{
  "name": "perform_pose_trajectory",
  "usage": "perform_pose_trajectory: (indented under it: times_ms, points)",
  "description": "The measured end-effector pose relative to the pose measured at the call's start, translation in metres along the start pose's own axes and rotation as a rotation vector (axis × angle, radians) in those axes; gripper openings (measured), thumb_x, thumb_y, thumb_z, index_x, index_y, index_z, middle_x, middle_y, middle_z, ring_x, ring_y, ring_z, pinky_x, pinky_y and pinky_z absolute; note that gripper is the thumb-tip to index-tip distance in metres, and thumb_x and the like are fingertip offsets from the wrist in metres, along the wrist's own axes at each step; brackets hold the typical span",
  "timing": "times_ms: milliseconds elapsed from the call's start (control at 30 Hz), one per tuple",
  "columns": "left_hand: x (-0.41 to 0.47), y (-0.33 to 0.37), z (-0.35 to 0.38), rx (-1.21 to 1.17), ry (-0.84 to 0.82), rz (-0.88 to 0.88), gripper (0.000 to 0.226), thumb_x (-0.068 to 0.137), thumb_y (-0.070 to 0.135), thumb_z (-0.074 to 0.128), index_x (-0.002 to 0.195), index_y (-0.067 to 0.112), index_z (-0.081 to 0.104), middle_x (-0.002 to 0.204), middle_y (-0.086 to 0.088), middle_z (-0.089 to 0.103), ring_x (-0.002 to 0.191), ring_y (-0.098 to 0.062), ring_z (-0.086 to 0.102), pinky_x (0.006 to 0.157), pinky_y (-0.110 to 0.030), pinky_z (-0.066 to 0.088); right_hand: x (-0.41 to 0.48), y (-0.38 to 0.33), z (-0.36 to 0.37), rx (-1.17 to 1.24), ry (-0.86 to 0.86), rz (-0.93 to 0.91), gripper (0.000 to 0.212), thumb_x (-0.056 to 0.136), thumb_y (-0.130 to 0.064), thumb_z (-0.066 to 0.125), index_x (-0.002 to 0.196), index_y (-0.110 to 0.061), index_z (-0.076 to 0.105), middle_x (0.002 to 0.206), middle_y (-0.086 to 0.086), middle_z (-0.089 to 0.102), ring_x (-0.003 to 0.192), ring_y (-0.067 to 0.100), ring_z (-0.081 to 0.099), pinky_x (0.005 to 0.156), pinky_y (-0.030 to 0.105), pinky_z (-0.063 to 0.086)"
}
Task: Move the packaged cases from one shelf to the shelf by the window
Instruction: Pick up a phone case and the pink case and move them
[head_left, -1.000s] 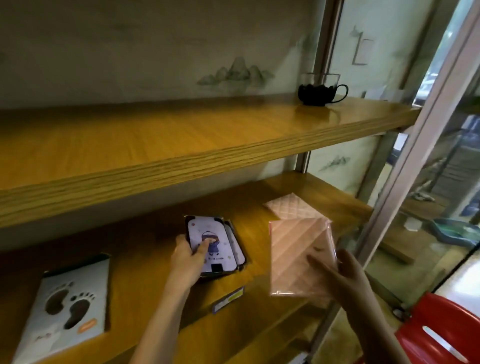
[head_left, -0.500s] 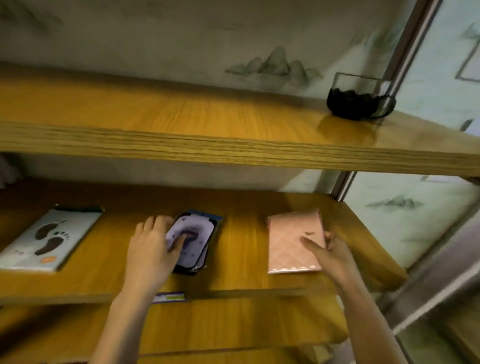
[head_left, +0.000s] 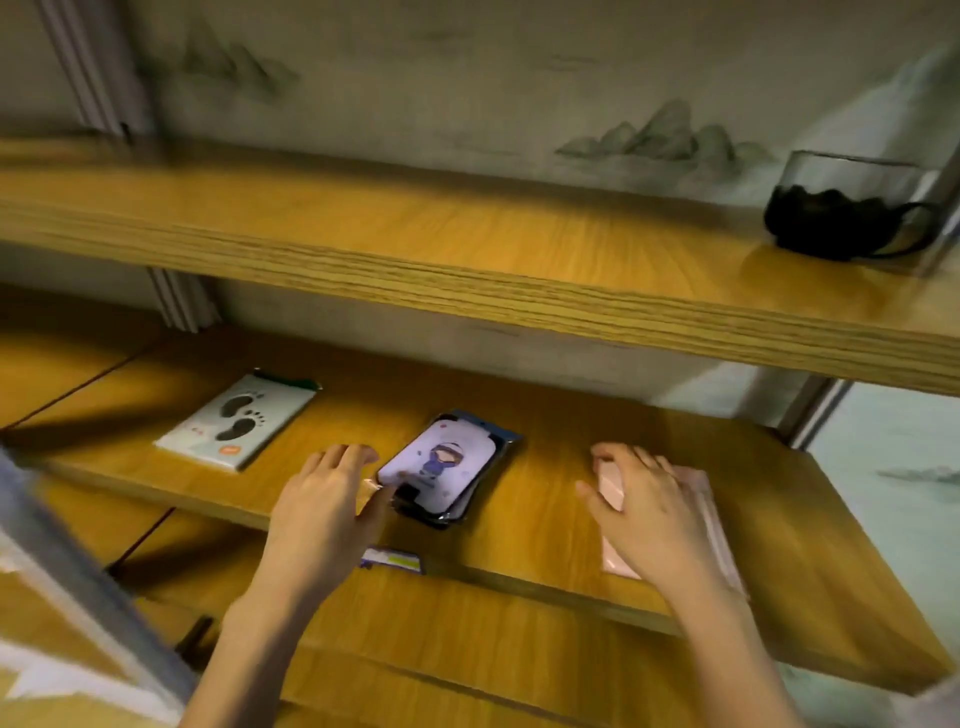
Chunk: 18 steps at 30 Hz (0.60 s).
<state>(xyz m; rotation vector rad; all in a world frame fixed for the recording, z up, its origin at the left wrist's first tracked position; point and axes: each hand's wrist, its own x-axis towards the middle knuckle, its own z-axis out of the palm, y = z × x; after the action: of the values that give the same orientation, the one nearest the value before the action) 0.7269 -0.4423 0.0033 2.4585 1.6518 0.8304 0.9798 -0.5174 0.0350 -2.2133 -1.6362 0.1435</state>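
On the middle wooden shelf lie three packaged cases. A white one printed with black footprints is at the left. A lilac one with a cartoon figure lies in the centre, and my left hand is beside its left edge, thumb touching its near corner, fingers relaxed. A pink quilted case lies flat at the right, mostly covered by my right hand, which rests on it with fingers spread.
The upper shelf overhangs the middle one and carries a glass cup with dark contents at its right end. A small price label sticks to the middle shelf's front edge. A lower shelf shows below. A grey post crosses the lower left.
My right hand has lowered the pink case flat onto the middle shelf and now lies on top of it. My left hand stays by the cartoon case. The view has swung left.
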Motion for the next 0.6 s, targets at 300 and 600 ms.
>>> perform_pose_trajectory:
  times_ms: [300,600]
  points:
    - [-0.041,-0.069,-0.062,0.088,0.090,-0.200,0.033,0.084,0.033,0.060,0.112,0.016,0.058,0.110,-0.003,0.065,0.101,-0.023,0.060,0.078,-0.035,0.049,0.008,-0.117,0.039,0.057,-0.120,-0.402,0.043,0.091,-0.043,0.045,0.132,-0.029,0.041,0.134,-0.006,0.049,0.123,0.012,0.044,0.091,0.025,0.044]
    - [-0.084,-0.188,-0.136,0.175,0.115,-0.333,0.020,0.079,0.029,0.066,0.095,0.018,0.061,0.092,0.000,0.068,0.085,-0.024,0.065,0.065,-0.036,0.052,-0.007,-0.284,0.099,0.160,-0.185,-0.629,0.040,0.092,-0.043,0.045,0.130,-0.033,0.040,0.129,-0.010,0.050,0.120,0.008,0.045,0.091,0.023,0.042]
